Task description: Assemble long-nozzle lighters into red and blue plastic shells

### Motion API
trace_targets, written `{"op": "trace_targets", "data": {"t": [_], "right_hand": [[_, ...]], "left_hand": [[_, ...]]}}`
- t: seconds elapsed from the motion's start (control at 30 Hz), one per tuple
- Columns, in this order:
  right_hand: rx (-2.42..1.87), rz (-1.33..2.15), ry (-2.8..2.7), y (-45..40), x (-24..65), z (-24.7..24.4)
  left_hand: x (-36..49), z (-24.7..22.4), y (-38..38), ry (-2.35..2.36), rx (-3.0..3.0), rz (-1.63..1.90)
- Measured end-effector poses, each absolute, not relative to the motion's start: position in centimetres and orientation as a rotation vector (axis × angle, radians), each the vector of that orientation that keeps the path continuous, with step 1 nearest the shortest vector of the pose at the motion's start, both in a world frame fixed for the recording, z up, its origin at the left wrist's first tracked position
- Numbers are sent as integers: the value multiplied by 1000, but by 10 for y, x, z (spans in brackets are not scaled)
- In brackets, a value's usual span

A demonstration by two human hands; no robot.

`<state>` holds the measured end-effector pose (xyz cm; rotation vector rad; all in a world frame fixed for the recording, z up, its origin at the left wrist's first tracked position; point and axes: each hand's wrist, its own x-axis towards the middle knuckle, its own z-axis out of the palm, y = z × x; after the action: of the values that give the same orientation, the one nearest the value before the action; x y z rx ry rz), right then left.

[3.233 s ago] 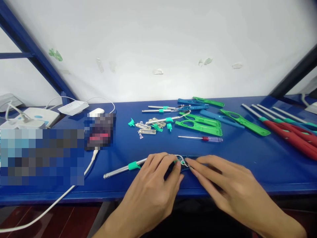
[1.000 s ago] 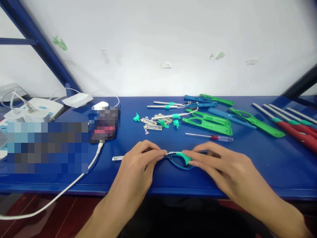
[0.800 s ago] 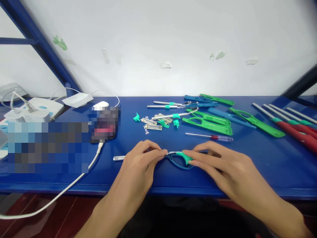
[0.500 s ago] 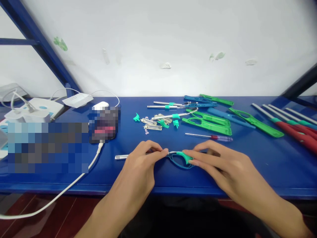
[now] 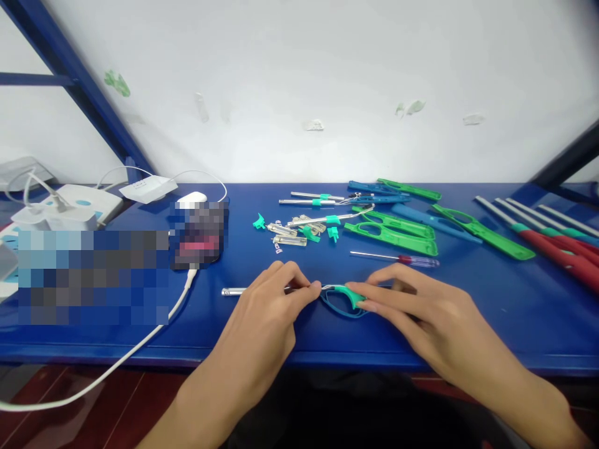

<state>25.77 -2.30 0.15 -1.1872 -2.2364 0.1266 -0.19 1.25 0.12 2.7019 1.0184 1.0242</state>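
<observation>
My left hand (image 5: pixel 274 305) is closed round a silver metal tube (image 5: pixel 233 292), whose end sticks out to the left. Thumb and forefinger pinch near the tube's inner end, beside thin wires. A blue plastic shell (image 5: pixel 344 310) with an oval opening lies low over the table between my hands. Against its opening sits a teal curved piece (image 5: pixel 352 295), pinched between the thumb and fingers of my right hand (image 5: pixel 421 312). The rest of the shell is hidden by my hands.
Behind my hands lie a screwdriver (image 5: pixel 418 260), green shells (image 5: pixel 397 239), clear plastic parts (image 5: pixel 290 240) and tubes with teal pieces (image 5: pixel 322 220). Red-handled tubes (image 5: pixel 552 249) are at the right. A white cable (image 5: pixel 180 299) and blurred items are at the left.
My left hand has shifted slightly to the right, and the tube's outer end has moved slightly right and up. My right hand is nearly unmoved.
</observation>
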Motion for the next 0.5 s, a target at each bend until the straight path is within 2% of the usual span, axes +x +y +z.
{"op": "trace_targets", "data": {"t": [0.3,0.5], "right_hand": [[-1211,134,-2215,-23,255,3],[-1202,157,-2216,-22,257,1]], "left_hand": [[-6,1,17,1052,2621,920],[-4,1,17,1123,2545,986]]}}
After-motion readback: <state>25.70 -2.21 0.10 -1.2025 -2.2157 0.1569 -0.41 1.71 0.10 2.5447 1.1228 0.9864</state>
